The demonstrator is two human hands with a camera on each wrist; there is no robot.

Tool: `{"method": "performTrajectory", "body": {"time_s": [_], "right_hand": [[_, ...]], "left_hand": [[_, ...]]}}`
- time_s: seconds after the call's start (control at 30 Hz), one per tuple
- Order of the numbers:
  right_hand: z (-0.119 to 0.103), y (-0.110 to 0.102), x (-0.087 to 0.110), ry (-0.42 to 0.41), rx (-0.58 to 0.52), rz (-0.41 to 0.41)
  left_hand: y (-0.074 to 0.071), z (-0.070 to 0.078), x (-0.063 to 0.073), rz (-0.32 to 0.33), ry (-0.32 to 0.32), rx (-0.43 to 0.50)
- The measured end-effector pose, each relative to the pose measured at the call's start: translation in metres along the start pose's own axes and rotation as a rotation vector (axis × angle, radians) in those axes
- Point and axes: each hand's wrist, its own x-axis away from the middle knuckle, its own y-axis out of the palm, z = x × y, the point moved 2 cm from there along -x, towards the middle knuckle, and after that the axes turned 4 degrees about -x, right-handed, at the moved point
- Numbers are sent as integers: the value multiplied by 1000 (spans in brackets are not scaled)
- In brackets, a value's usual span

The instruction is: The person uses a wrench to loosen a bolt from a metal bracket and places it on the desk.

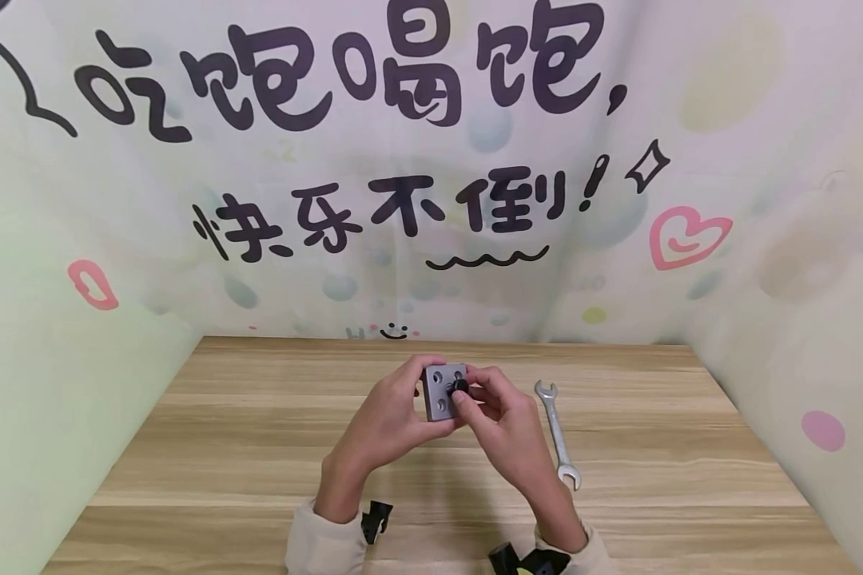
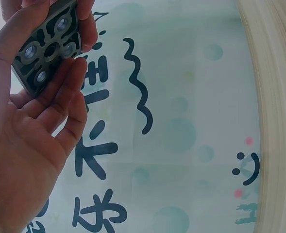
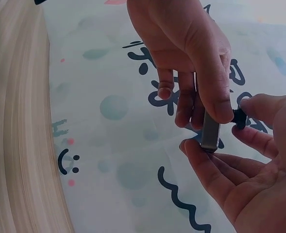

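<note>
1. Here, the left hand (image 1: 387, 417) grips a square grey plate (image 1: 434, 392) between its thumb and fingers, along the edges.
2. The plate is held up in the air above the wooden table (image 1: 223, 447), between the two hands, its holed face tilted toward the head camera.
3. The right hand (image 1: 509, 431) pinches a black knob-headed piece (image 1: 461, 386) between thumb and forefinger, just in front of that face.
4. In the right wrist view, other fingers of the right hand touch the plate's lower edge; the knob's short stem points at the plate, but whether it sits in a hole I cannot tell.
5. The left wrist view shows the plate's ribbed back, with pale rings near the corners and a round hole at the middle.
6. A double-ended metal wrench (image 1: 558, 438) lies on the table, beside the right hand and apart from it.
7. Pale sleeves (image 1: 324, 545) cover both forearms, and a printed backdrop (image 1: 395, 291) with dark lettering stands behind the table.
</note>
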Motion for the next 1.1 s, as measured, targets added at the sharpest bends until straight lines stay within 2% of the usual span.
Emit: {"method": "performTrajectory", "body": {"time_s": [0.3,0.73,1.1], "right_hand": [[1,-1,1,-25,16,-18],[1,-3,0,-14,2,-56],[1,-1,-1,14,7,40]], "left_hand": [[0,-1,0,0,3,-2],[0,-1,0,-12,1,-2],[1,1,-1,-1,37,0]]}}
